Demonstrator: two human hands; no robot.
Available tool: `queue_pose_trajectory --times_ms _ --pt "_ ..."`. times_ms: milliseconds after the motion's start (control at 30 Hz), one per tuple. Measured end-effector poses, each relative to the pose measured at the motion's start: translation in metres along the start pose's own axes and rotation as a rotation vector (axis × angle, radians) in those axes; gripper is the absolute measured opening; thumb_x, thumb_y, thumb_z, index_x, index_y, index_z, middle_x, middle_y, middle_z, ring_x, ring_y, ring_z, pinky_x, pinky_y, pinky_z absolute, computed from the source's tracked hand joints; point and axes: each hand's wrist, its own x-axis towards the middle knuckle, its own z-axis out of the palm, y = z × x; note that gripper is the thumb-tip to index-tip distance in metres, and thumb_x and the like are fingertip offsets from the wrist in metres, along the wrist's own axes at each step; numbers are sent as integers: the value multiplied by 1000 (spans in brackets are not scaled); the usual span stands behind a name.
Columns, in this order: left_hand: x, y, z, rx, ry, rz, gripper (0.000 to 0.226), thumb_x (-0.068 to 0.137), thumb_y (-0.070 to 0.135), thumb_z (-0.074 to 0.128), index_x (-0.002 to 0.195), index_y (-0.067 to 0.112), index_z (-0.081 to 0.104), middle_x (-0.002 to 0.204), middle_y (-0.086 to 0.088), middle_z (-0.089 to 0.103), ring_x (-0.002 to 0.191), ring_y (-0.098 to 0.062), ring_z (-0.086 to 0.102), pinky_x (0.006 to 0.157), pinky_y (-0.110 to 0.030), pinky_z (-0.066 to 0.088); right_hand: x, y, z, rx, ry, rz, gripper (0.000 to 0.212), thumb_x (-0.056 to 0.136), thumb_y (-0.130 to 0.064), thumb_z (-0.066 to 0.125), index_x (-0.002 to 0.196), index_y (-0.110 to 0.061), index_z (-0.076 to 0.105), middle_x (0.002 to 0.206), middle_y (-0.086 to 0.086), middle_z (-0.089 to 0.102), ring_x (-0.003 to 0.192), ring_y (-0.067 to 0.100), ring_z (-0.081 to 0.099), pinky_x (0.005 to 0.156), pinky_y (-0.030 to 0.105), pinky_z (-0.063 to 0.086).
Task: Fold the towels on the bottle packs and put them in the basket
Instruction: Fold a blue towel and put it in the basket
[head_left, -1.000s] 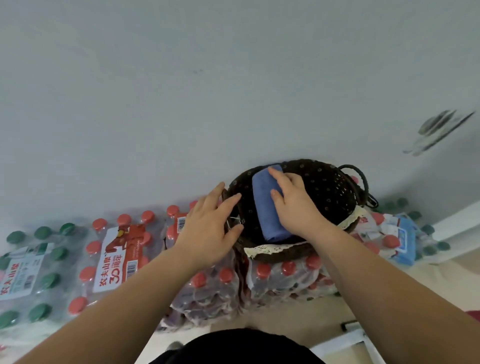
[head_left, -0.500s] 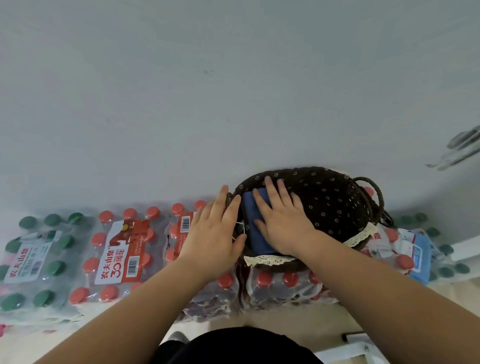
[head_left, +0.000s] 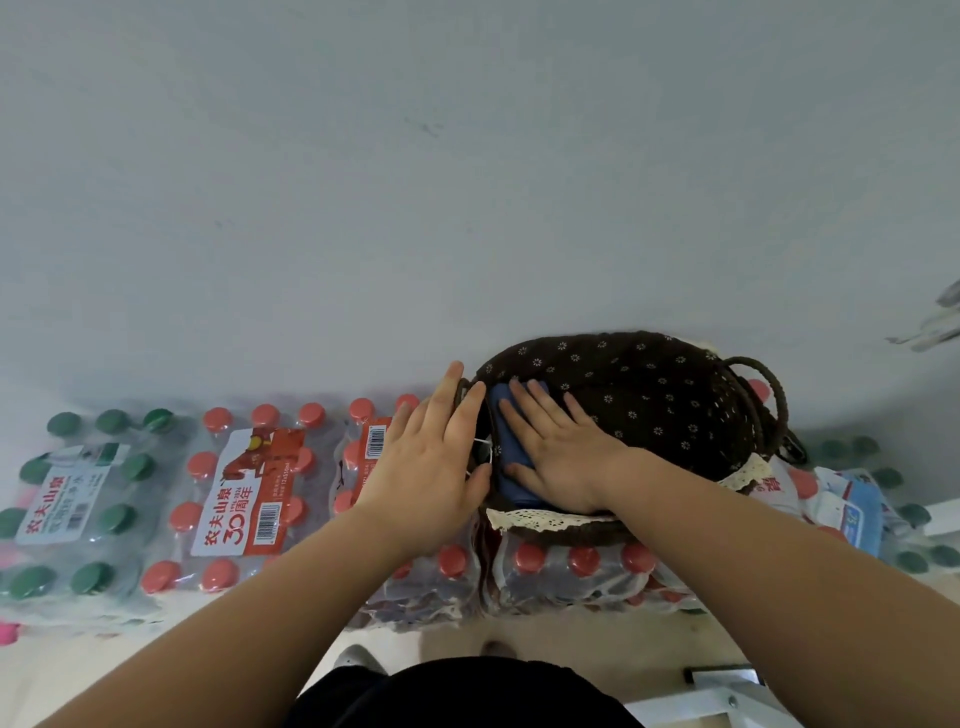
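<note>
Head view: blue towel (head_left: 511, 491), seemingly folded

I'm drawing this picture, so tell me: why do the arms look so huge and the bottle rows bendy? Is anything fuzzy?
Head view: the wide-angle lens swells the forearms near the bottom edge and bows the bottle packs; the light is soft, without hard shadows; the basket, blue towel, left hand and right hand look sharp; the far right edge smears.

The red label (head_left: 244, 493) on the red-capped bottle pack (head_left: 202, 464) reads 农夫山泉 30周年, with a barcode beside it. The white label (head_left: 54, 501) on the green-capped bottle pack (head_left: 117, 519) reads 农夫山泉. The blue label (head_left: 852, 514) is too blurred to read.
</note>
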Motion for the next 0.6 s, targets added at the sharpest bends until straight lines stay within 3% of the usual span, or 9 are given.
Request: queue_pose_trajectory --times_ms 267,400,500,600 --pt "9 -8 -6 52 -34 33 75 97 43 44 157 19 5 166 -7 -6 145 -28 28 121 -50 15 3 -2 2 87 44 26 78 100 -61 21 155 -23 -20 157 -3 -38 144 17 -35 121 52 -9" --pt "9 -9 -7 14 -29 10 75 98 42 43 157 25 0 166 -2 -11 149 -27 19 121 -51 13 -3 -2 -8 136 70 11 75 101 -60 21 157 -23 -12 161 -2 -29 148 17 -27 122 53 -6" --pt "9 -12 -9 -13 -18 6 75 99 50 41 156 34 -6 166 0 -10 151 -29 13 121 -52 14 -10 -5 -29 325 225 42 64 103 -54 22 158 -23 13 167 0 0 153 18 -5 123 50 5" --pt "1 -22 -13 -43 4 -2 77 96 63 34 154 40 -11 166 0 -7 150 -28 15 121 -50 16 -21 -18 -52 429 616 117 59 101 -51 26 144 -17 49 150 6 46 141 26 35 115 40 29"
